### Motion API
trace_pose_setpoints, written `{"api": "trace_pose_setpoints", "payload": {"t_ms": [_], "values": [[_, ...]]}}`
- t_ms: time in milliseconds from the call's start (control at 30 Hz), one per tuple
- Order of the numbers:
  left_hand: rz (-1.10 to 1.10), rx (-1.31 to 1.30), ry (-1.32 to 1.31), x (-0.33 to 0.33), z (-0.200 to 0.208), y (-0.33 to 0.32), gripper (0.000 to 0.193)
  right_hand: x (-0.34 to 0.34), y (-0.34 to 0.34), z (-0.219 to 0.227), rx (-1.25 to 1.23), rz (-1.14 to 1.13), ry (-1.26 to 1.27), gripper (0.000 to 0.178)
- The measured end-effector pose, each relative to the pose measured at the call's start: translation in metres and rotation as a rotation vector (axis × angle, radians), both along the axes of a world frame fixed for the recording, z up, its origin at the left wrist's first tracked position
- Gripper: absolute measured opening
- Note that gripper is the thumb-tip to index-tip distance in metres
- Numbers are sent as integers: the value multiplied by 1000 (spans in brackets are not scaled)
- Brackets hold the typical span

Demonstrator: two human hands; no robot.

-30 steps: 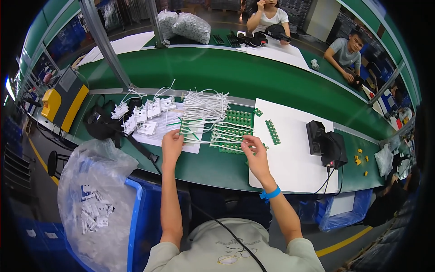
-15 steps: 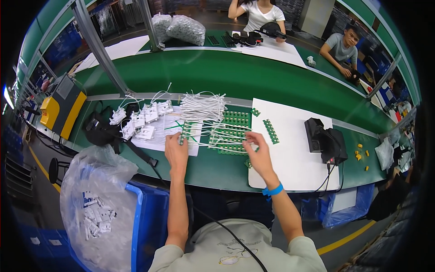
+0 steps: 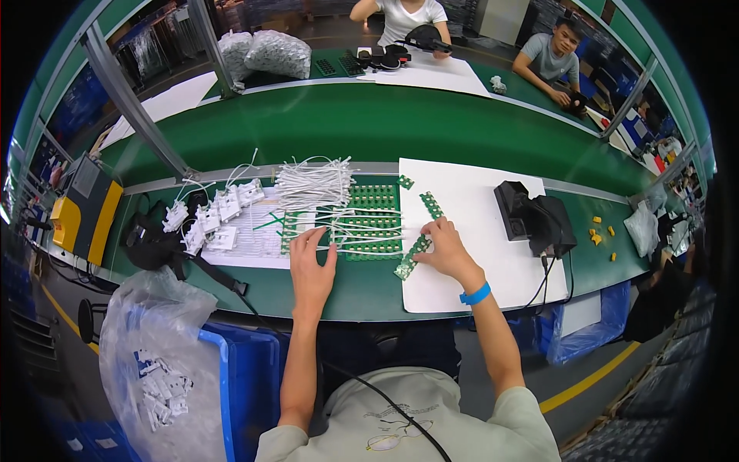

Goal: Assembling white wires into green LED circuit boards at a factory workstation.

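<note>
Slanting left of right hand (image 3: 453, 254), perhaps pinched: green strip (image 3: 407, 266).

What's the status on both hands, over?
Right hand at short green strip; left hand beside green boards; grips unclear. White wires heaped just beyond, some lying across the boards.

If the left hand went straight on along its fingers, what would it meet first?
Probably the loose white wires laid across the green boards, just ahead of the left hand, before the white wire bundle. Depth is unclear; it may already touch them.
</note>
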State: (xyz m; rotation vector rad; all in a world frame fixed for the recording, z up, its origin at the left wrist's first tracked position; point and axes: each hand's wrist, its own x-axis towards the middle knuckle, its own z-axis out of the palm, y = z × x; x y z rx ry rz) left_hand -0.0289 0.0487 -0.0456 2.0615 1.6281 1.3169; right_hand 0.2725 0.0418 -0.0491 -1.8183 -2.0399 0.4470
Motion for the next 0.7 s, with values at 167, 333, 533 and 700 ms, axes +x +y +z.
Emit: {"api": "trace_pose_setpoints", "payload": {"t_ms": [167,333,533,700], "values": [[-77,46,-96,20,19,-21,27,3,-3,-2,94,10,331,46],[-381,-290,-240,48,23,-41,37,-1,-4,4,-100,9,739,35],[-458,-744,-374,46,18,-48,42,-41,-22,38,-42,-36,1167,23],[-440,-614,-1039,21,10,-41,14,-76,-26,19,-18,-85,1339,19]]}}
